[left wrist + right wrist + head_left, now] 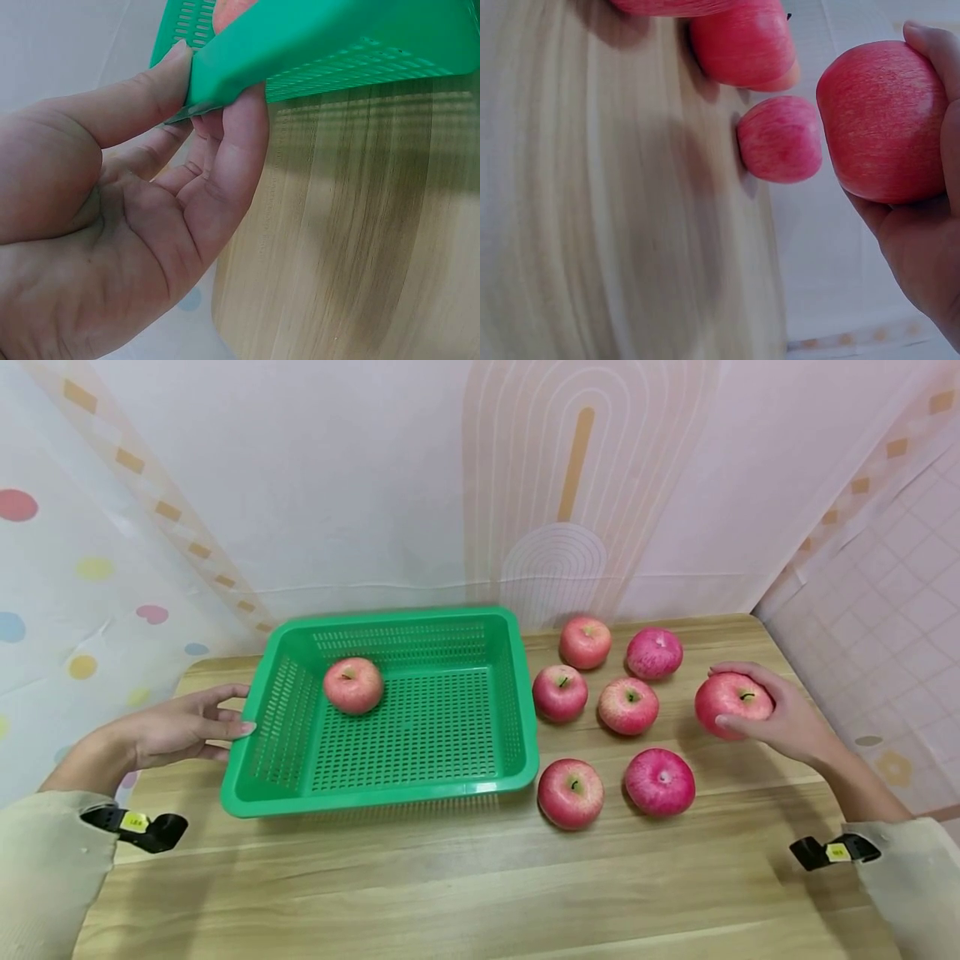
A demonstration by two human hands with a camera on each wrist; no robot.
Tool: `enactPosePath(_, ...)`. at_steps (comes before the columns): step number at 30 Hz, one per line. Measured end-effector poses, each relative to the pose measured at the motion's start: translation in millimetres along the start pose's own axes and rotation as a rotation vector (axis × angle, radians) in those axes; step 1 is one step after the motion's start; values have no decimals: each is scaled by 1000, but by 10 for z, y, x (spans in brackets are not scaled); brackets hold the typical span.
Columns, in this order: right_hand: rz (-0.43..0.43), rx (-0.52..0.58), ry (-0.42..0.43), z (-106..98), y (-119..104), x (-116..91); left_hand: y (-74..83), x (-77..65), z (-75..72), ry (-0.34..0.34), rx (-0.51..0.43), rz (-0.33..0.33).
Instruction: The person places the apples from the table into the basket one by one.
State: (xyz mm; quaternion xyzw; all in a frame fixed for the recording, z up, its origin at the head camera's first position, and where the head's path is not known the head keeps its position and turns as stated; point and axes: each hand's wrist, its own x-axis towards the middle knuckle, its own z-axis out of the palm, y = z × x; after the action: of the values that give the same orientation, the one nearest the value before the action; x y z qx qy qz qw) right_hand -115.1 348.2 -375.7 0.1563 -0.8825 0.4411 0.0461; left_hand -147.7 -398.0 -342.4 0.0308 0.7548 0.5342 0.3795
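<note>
Apple [731,702] is gripped by the right hand [780,718], fingers curled round it, stem end turned upward, clear of the table [465,877]. Six more apples [628,706] lie beyond the fingertips. The basket [517,693], long axis across the table, is pinched at its rim by the left hand [180,727]; one apple [353,685] lies inside.
</note>
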Motion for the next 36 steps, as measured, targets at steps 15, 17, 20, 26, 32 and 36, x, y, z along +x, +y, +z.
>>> enactPosePath(15, -7, 0, -52, 35, -122, 194, -16, -3, -5, -13, -7, 5)
enactPosePath(17, -7, 4, -57, 45, -136, 222, -17, -7, -3, -11, -4, 3)
enactPosePath(20, -16, 17, -65, 57, -171, 258, -18, -9, -1, -8, 0, -7)
enactPosePath(26, -32, 29, -75, 65, -257, 330, -18, -2, -11, -17, -6, 9)
enactPosePath(32, -21, 23, -83, 75, -334, 413, -14, -1, -11, -1, 8, -2)
enactPosePath(36, 7, 12, -78, 100, -388, 471, -12, -1, -7, -2, 12, -3)
